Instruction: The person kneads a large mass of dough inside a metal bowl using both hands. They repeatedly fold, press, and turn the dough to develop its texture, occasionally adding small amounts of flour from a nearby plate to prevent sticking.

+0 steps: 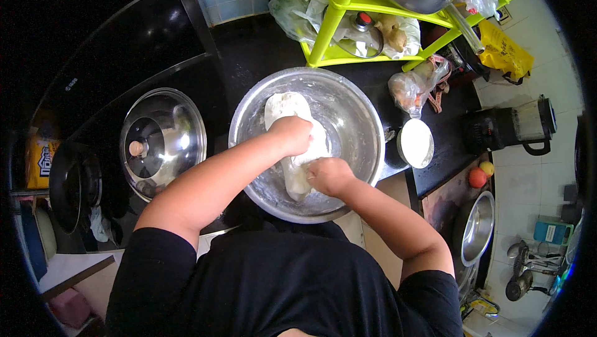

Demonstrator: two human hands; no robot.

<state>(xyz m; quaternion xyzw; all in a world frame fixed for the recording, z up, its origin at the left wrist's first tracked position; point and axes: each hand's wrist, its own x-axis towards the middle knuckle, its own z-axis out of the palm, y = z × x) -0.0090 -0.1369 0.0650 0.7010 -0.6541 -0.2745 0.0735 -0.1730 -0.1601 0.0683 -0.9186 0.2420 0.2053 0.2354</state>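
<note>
Kneading seemed underway: the left hand (292, 135) and right hand (330, 176), both fisted, pressed dough (296, 172) running eleven to six o'clock in the bowl (357, 129). The next move likely called for folding it.

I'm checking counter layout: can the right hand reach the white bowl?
Likely yes: only the basin rim seems to stand between the right hand, on the dough, and the white bowl.

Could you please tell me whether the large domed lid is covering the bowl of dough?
No, the large domed lid sits left of the bowl, apart from it, leaving the dough uncovered.
</note>
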